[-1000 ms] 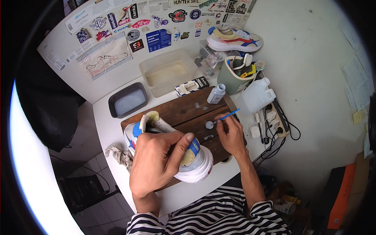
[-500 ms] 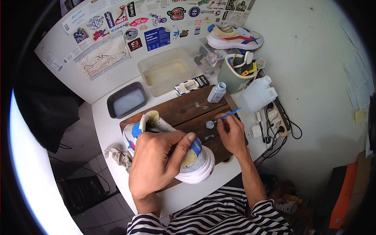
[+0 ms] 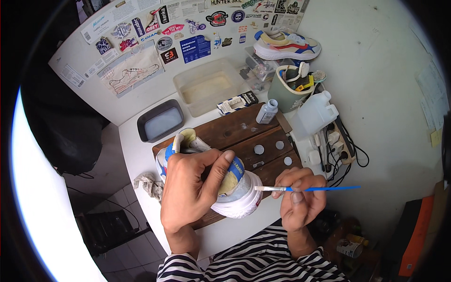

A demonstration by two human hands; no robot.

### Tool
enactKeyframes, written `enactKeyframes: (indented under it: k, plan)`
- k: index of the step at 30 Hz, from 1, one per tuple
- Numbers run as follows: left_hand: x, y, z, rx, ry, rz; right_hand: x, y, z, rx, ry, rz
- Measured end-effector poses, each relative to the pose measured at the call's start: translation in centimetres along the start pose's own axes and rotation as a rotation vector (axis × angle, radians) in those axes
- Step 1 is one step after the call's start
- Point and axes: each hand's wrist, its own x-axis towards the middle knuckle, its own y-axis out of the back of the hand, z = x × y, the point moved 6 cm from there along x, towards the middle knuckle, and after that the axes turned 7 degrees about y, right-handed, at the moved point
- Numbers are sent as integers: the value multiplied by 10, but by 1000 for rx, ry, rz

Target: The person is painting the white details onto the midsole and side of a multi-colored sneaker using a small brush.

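A sneaker (image 3: 239, 207) with a white sole and strips of blue tape tilts over the near part of the wooden board, held by my left hand (image 3: 192, 190). That hand covers much of its upper. Between the fingers of my right hand (image 3: 303, 195) is a slim blue-handled paintbrush (image 3: 333, 188). Its pale bristles point left, right by the shoe's sole edge; I cannot tell if they touch. Behind the shoe, a small round cap with grey-white paint (image 3: 259, 149) lies on the board (image 3: 221, 122). A small bottle (image 3: 267, 112) of pale liquid stands at the board's far edge.
A dark tray (image 3: 161, 121) of cloudy liquid and a clear plastic tub (image 3: 206, 87) stand at the back. To the right are a green bin (image 3: 284, 91) of tools, a white jug (image 3: 314, 113) and a power strip (image 3: 346, 148). A crumpled rag (image 3: 149, 184) lies left.
My right hand has lifted the brush from the paint cap and brought it nearer, up to the shoe's sole, turning its tip leftward. The left hand keeps its hold; the whole view has shifted slightly.
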Motion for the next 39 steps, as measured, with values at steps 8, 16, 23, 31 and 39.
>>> enactKeyframes:
  k: [8,16,23,31,39]
  plan:
    - [-1,9,-3,-11,-23,-2,-9,-21,-10,-241,198,-108]
    - [-1,10,-6,41,-27,-21,-10,-28,-13,-313,211,-265]
    - [-1,6,-3,-40,-55,3,-11,-25,-10,-254,248,-252]
    - [0,3,-5,-48,-40,-5,-8,-24,-11,-279,256,-233]
    - [1,2,-6,-52,-68,15,-9,-24,-13,-272,283,-265]
